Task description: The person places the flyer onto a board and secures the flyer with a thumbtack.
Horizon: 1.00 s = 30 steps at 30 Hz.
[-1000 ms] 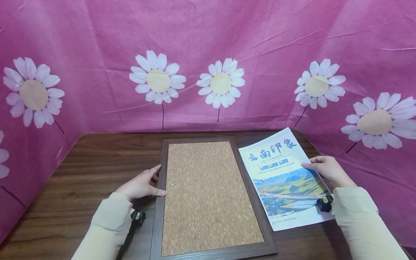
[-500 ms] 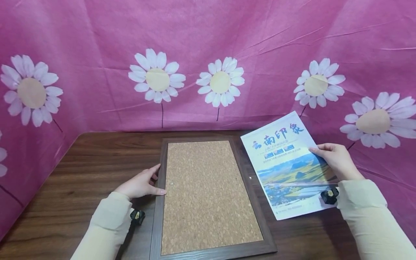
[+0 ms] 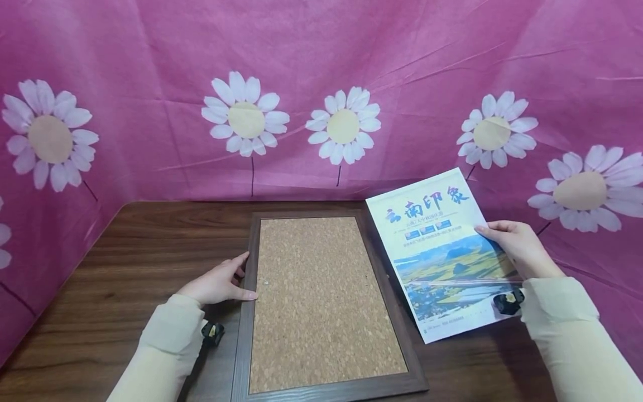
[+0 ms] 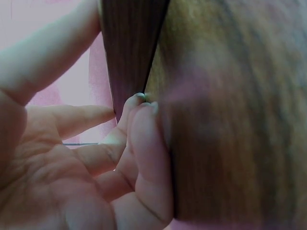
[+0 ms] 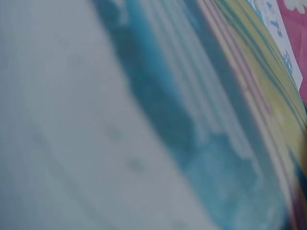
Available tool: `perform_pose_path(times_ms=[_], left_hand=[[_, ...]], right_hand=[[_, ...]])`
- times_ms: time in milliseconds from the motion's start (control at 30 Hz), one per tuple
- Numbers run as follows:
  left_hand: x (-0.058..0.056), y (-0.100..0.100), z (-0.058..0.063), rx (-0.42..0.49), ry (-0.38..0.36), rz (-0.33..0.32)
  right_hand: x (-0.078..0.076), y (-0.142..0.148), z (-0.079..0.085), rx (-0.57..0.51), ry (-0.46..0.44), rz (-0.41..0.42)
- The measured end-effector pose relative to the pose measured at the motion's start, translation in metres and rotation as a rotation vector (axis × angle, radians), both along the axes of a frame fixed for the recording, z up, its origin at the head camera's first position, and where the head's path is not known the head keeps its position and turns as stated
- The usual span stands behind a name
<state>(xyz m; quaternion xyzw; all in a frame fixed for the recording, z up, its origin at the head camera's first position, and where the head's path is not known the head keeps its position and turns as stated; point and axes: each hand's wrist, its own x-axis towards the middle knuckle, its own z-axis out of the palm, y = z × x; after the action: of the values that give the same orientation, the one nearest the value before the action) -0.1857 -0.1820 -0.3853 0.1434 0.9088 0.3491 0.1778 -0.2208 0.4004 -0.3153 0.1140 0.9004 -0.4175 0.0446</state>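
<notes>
A cork board [image 3: 321, 301] with a dark wooden frame lies flat in the middle of the table. My left hand [image 3: 216, 285] holds its left edge, thumb on top of the frame and the other fingers against the side. The left wrist view shows curled fingertips [image 4: 144, 108] at the frame's dark side. To the right, my right hand [image 3: 522, 248] pinches the right edge of a printed poster [image 3: 427, 223] showing a landscape and Chinese lettering. The poster is tilted, raised off the table, its left edge near the board's right side. In the right wrist view the poster [image 5: 206, 96] fills almost everything, blurred.
The brown wood-grain table [image 3: 140, 251] extends around the board. Behind and beside it hangs a pink cloth [image 3: 166, 67] printed with large white daisies. A small black device [image 3: 213, 334] is on my left wrist, another black device [image 3: 508, 302] on my right.
My right hand has lifted the poster and moved it slightly up and right, then its left edge tipped back left toward the board. My left hand has stayed in place on the frame.
</notes>
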Motion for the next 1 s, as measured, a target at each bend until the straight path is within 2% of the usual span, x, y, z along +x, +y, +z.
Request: perform_pose_path(times_ms=[367, 567, 700, 1000], left_hand=[[0.002, 0.001, -0.001, -0.007, 0.004, 0.003], [0.003, 0.003, -0.001, -0.005, 0.004, 0.004], [0.004, 0.004, -0.001, -0.004, 0.009, 0.003], [0.004, 0.006, -0.002, -0.014, -0.004, 0.009]], right_hand=[[-0.013, -0.02, -0.004, -0.03, -0.025, 0.144], [-0.021, -0.035, -0.002, -0.015, -0.041, 0.177], [-0.025, -0.049, 0.001, -0.012, -0.031, 0.208], [-0.031, -0.088, 0.002, -0.088, -0.02, 0.302]])
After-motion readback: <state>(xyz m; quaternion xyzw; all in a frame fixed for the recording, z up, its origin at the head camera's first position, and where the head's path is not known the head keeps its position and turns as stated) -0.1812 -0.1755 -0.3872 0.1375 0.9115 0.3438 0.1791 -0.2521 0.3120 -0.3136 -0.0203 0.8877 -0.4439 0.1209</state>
